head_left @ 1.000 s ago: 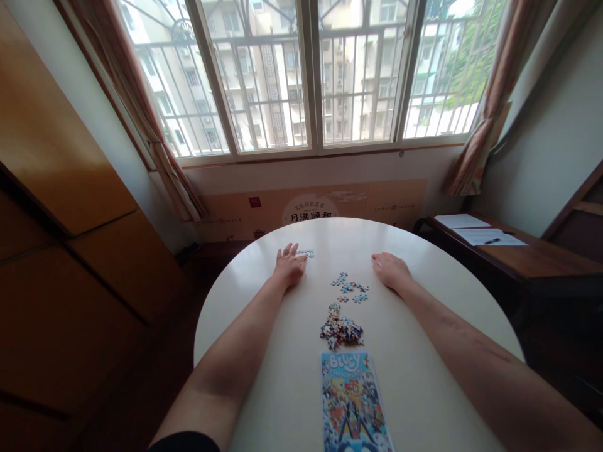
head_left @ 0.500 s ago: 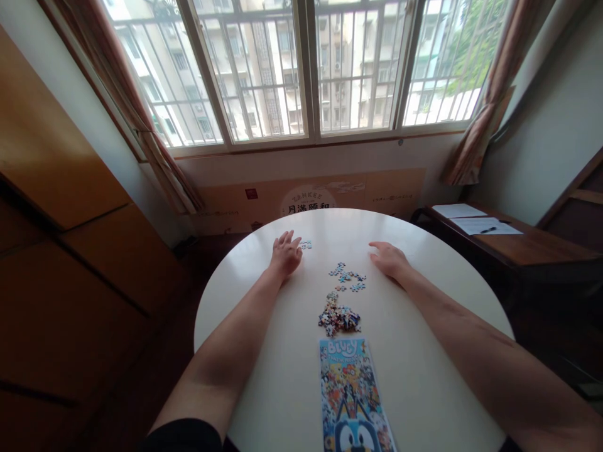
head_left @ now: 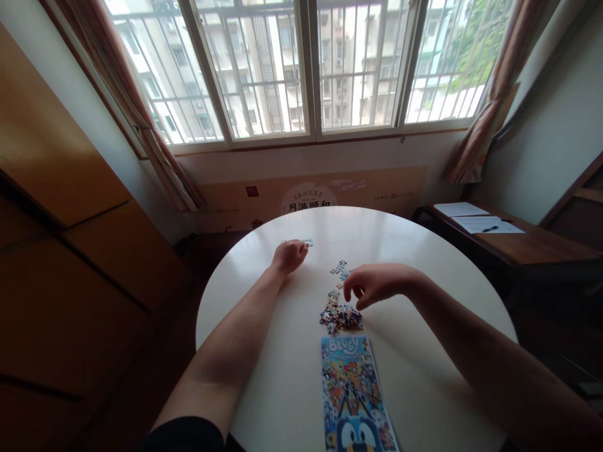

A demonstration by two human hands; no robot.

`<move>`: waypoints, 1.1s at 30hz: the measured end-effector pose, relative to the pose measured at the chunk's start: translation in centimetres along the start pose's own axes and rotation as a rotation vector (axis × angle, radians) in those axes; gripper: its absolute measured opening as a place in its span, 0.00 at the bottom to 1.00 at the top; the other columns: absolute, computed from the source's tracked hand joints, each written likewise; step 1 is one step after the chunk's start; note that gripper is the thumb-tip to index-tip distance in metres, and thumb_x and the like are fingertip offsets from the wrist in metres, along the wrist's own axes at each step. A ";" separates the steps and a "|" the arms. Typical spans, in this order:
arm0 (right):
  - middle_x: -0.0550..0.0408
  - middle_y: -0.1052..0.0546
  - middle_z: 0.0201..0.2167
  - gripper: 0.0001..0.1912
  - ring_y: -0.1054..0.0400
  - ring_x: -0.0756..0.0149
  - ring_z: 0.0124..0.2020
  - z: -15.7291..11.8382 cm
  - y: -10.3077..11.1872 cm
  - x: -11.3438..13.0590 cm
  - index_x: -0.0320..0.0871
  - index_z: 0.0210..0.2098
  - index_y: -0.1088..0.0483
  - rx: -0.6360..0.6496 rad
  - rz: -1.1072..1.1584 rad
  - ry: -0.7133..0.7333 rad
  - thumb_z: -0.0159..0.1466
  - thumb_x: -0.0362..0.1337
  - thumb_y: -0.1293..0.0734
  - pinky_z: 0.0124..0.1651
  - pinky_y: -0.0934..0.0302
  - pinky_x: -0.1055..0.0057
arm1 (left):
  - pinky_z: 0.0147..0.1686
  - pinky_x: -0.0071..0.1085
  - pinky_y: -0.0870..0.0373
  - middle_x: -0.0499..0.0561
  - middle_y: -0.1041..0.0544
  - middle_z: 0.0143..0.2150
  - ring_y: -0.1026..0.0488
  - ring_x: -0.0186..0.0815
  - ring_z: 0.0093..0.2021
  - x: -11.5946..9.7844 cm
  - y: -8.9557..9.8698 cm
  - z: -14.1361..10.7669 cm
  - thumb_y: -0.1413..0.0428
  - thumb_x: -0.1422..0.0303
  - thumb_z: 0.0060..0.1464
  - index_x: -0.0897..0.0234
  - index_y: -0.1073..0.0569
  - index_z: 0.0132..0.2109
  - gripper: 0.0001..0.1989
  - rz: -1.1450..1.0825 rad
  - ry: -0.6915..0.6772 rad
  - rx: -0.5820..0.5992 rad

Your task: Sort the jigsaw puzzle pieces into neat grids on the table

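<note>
My left hand (head_left: 289, 256) rests at the far left of the table with its fingers curled in. It is beside a few light-blue puzzle pieces (head_left: 308, 242); whatever its fingertips hold is hidden. Above the right edge of a heap of jigsaw pieces (head_left: 340, 317) is my right hand (head_left: 379, 284), thumb and forefinger bent but apart, with nothing visible between them. Loose blue pieces (head_left: 340, 268) lie just beyond the heap, partly covered by that hand. Nearest to me, a Bluey picture sheet (head_left: 354, 389) lies flat.
A round white table (head_left: 254, 389) carries all of this. Off to the right, a wooden side table (head_left: 541, 248) holds papers (head_left: 487, 224) and a pen. Wooden cabinets (head_left: 94, 282) stand on the left, a barred window (head_left: 311, 69) beyond.
My right hand has come leftward and nearer to me, from the far right of the table to the heap. The fingers of my left hand, spread before, have curled in.
</note>
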State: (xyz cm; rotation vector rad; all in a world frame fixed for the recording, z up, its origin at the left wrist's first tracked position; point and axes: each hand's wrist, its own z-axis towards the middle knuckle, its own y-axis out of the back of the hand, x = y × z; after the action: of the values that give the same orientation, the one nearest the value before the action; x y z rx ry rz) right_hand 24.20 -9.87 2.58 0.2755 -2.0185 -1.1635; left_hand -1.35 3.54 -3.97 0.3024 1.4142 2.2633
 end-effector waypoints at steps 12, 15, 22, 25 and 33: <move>0.55 0.23 0.32 0.15 0.33 0.68 0.30 1.3 -1.2 -0.4 0.41 0.39 0.22 0.140 -0.081 -0.033 0.51 0.36 0.28 0.29 0.45 0.75 | 0.35 0.31 0.39 0.53 0.22 0.34 0.29 0.38 0.33 0.3 0.1 0.1 0.57 0.61 0.65 0.63 0.24 0.30 0.22 -0.018 0.026 -0.005; 0.55 0.23 0.33 0.16 0.32 0.68 0.30 1.4 -1.1 -0.7 0.40 0.39 0.22 0.149 -0.052 -0.057 0.51 0.37 0.28 0.29 0.44 0.75 | 0.34 0.31 0.40 0.53 0.22 0.34 0.29 0.37 0.33 0.5 0.2 0.0 0.57 0.61 0.65 0.63 0.24 0.30 0.22 -0.023 0.037 -0.015; 0.56 0.25 0.26 0.12 0.32 0.70 0.28 0.7 -0.4 -1.9 0.37 0.36 0.25 0.215 0.174 -0.080 0.54 0.37 0.31 0.31 0.42 0.75 | 0.33 0.31 0.42 0.54 0.22 0.33 0.29 0.37 0.33 1.1 0.2 -0.1 0.56 0.61 0.64 0.63 0.25 0.28 0.22 -0.050 0.074 -0.036; 0.56 0.25 0.27 0.11 0.31 0.69 0.28 0.3 0.0 -2.1 0.38 0.35 0.25 0.211 0.195 -0.113 0.53 0.37 0.31 0.31 0.41 0.74 | 0.32 0.32 0.42 0.53 0.22 0.32 0.30 0.37 0.33 1.2 0.1 -0.1 0.56 0.61 0.64 0.62 0.25 0.28 0.21 -0.056 0.079 -0.038; 0.53 0.22 0.35 0.15 0.31 0.65 0.33 -0.5 0.4 -0.6 0.43 0.40 0.23 -0.046 -0.081 -0.162 0.52 0.36 0.30 0.33 0.42 0.73 | 0.32 0.32 0.42 0.53 0.22 0.31 0.30 0.38 0.32 1.2 -0.1 -0.1 0.55 0.61 0.63 0.62 0.25 0.28 0.21 -0.031 0.079 -0.023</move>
State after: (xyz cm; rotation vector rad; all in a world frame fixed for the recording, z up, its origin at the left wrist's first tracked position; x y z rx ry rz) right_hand 25.01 -9.62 2.69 0.2489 -2.1337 -1.3181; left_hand -2.41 4.05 -4.13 0.1839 1.4209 2.2873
